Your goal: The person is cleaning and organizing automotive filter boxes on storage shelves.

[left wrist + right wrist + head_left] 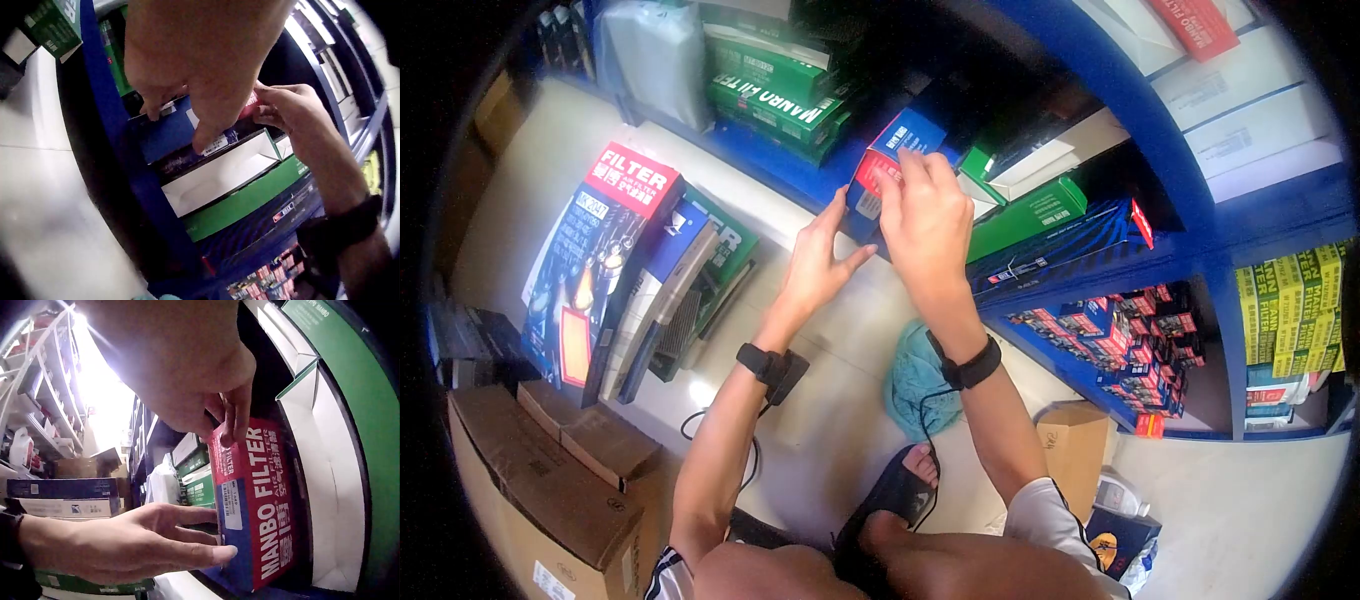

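Note:
A red and blue MANBO air filter box (908, 132) stands in the blue shelf, its lettered red side toward the right wrist camera. My right hand (928, 220) has its bent fingers and thumb at the red upper corner of this box, pinching it in the left wrist view. With thumb and fingers spread, my left hand (169, 540) reaches to the box's near end, the thumb tip beside its white label (232, 505). An open-sided white and green carton (222, 178) lies right beside the box.
Green filter boxes (770, 105) are stacked left of the hands. A green box (1035, 215) and a dark blue box (1065, 250) lie to the right. Upright filter boxes (590, 260) stand on the floor, with brown cartons (550, 480) and a teal cloth (920, 385) nearby.

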